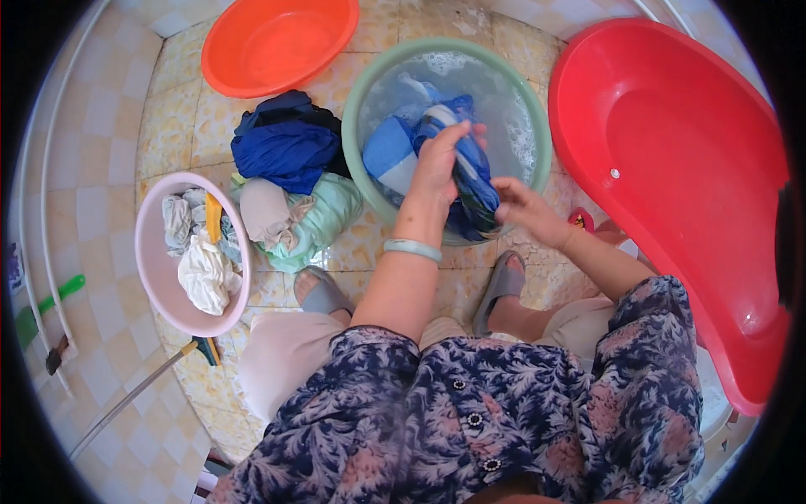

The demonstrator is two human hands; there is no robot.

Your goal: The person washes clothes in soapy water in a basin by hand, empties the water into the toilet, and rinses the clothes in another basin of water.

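Note:
A round green basin [541, 126] of sudsy water stands before me. Over it my left hand [441, 157], with a pale bangle on the wrist, grips a bunched wet blue-and-white garment [469, 160]. At the garment's lower right end is my right hand [519, 205], its fingers bent against the cloth; whether they pinch it is hard to tell. A light-blue and white part of the cloth [387, 151] lies in the water at the left of the basin.
Left of the basin lie dark blue clothes [283, 148] and mint-green cloth [330, 211]. A pink basin [148, 277] holds small clothes. An orange basin [277, 47] stands beyond, a red baby bathtub [680, 145] at right. A long-handled floor tool [135, 390] leans at lower left.

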